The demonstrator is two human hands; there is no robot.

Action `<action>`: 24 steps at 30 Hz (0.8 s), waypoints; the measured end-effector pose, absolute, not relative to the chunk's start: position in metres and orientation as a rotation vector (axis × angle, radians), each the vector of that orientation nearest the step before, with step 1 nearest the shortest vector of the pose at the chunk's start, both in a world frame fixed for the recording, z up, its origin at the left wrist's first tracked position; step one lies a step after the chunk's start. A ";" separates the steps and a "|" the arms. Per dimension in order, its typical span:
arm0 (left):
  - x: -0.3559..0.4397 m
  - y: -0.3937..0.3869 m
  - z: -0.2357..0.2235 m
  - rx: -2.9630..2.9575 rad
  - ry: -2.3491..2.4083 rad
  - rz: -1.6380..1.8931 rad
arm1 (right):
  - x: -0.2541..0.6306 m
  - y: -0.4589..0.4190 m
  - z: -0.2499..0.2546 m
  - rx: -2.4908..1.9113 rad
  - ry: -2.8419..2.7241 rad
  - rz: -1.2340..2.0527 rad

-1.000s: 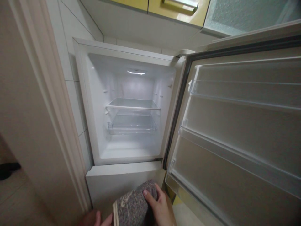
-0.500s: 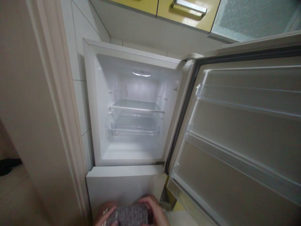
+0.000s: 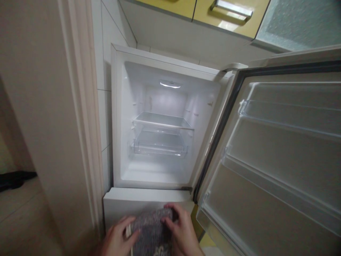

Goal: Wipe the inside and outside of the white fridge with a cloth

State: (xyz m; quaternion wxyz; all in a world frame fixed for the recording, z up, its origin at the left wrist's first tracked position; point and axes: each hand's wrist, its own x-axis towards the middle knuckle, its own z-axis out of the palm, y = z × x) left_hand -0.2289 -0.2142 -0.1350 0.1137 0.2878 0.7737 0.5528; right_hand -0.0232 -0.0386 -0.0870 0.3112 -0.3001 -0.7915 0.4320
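At the bottom of the head view, both my hands grip a grey speckled folded cloth. My left hand grips its left edge with the fingers curled over it. My right hand is wrapped over its top right part. The cloth is held in front of the closed lower drawer front of a small white fridge. The fridge's upper compartment stands open, lit inside, with a glass shelf and a clear drawer below it.
The open fridge door swings out to the right, its clear door racks bare. A beige door frame rises at the left, with tiled wall beside the fridge. Yellow cabinets hang above. Something dark lies on the floor at far left.
The view has shifted, so the fridge sits further right in the picture. Both hands have closed on the cloth and turned it, and it is now higher in view than half a second ago.
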 end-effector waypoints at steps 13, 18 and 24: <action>-0.366 -0.120 -0.160 1.785 2.580 1.198 | -0.165 0.017 -0.102 -1.206 -2.494 0.402; -0.409 -0.145 -0.183 2.568 2.560 0.590 | -0.200 0.059 -0.092 -1.205 -2.698 0.484; -0.413 -0.143 -0.170 2.713 2.515 0.517 | -0.227 0.142 -0.094 -1.270 -2.574 0.420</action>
